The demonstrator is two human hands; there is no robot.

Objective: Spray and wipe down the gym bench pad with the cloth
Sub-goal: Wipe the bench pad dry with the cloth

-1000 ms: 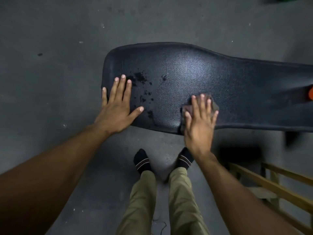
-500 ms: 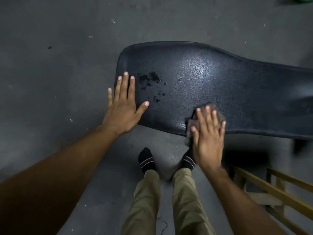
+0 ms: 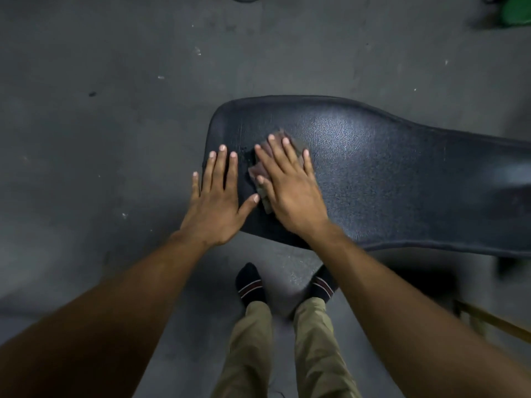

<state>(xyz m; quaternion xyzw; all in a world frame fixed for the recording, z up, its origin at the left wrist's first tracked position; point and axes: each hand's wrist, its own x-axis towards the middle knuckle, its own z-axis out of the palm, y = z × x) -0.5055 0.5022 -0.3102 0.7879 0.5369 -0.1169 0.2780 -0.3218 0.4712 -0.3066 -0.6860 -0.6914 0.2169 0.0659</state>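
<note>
The black gym bench pad (image 3: pixel 388 179) runs from the middle of the view out to the right edge, its rounded end toward the left. My right hand (image 3: pixel 290 185) lies flat, fingers straight, pressing a small grey-brown cloth (image 3: pixel 258 173) onto the pad near that rounded end. The cloth shows only around my fingers and thumb. My left hand (image 3: pixel 215 196) rests flat with spread fingers on the pad's left end, its thumb almost touching the cloth. No spray bottle is in view.
Grey concrete floor (image 3: pixel 115 110) surrounds the bench. My feet in dark striped socks (image 3: pixel 251 285) stand just below the pad's near edge. A wooden frame (image 3: pixel 494 323) sits at the lower right, and something green (image 3: pixel 514 10) at the top right corner.
My right hand slid the cloth leftward and away from me, from the pad's near edge over the dark wet spots beside my left hand. The left hand stayed flat on the pad's end.
</note>
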